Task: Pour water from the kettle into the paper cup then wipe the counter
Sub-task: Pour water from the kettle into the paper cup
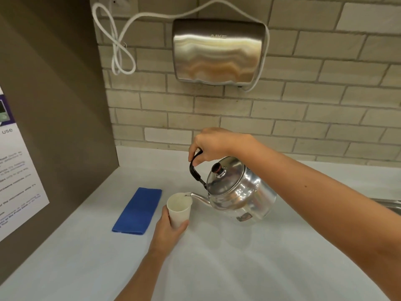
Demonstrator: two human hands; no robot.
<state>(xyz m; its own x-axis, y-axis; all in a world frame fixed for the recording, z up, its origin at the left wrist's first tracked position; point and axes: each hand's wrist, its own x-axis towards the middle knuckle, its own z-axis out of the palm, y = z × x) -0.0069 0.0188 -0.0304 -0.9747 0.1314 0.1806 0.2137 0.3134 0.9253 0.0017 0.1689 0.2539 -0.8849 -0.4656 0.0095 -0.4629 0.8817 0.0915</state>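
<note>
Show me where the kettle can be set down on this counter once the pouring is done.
Widest bare counter: the near stretch between the two forearms. Also free: behind the blue cloth, up to the tiled wall. Crowded: around the paper cup in the left hand, where the kettle, held by the right hand, has its spout.

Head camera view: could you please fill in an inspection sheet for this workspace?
Surface: white counter, no spills visible.
Job's things: metal kettle tilted, spout at the rim of the paper cup; folded blue cloth lies flat left of the cup.
Clutter: nothing seen.
Hands: right hand grips the kettle's black handle; left hand holds the cup.
Cables: white cord loops on the wall to the hand dryer.
Surroundings: brick-tile wall, printed notice on the left panel, sink edge at right.
</note>
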